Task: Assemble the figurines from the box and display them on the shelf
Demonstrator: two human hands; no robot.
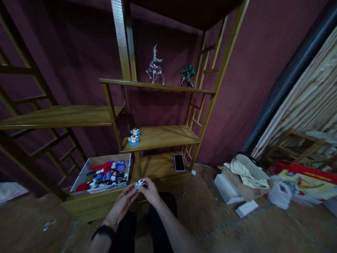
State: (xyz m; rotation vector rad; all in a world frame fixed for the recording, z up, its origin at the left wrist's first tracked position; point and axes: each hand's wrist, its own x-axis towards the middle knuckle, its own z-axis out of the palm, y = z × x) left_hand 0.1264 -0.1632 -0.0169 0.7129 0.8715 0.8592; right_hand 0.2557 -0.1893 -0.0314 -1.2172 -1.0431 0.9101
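Between my two hands, in front of the low shelf, is a small blue-and-white figurine [140, 183]. My left hand [126, 196] closes on its left side, with a dark band on that wrist. Fingers of my right hand [149, 191] pinch it from the right. Two similar figurines on round blue bases, a nearer one [133, 140] and a farther one [135, 132], stand at the left end of the middle shelf [163, 136]. Left of my hands sits an open white box [86, 168] full of small red, blue and white figures.
A phone [179, 163] lies on the lower shelf. Higher up stand a clear deer-like ornament [154, 70] and a green figure [187, 75]. White boxes [228, 188], a cloth [247, 174] and a plastic bag [280, 193] lie on the floor to the right.
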